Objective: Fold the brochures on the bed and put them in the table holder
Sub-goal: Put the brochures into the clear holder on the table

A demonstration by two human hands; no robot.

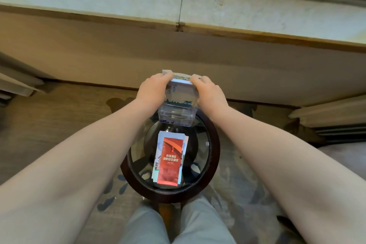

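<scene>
Nearer you than your hands, a folded stack lies on the worktop. Beneath them stands the clear holder. Your left hand and right hand grip a brochure bundle by its sides; lower it straight, edges squared.

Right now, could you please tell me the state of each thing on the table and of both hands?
Blue-and-white brochures: upright, held at the holder's mouth.
Clear holder: upright at the far edge of the table.
Red-topped brochure stack: folded, flat on the glass, untouched.
Left hand: grips the brochures' left edge.
Right hand: grips their right edge.
</scene>
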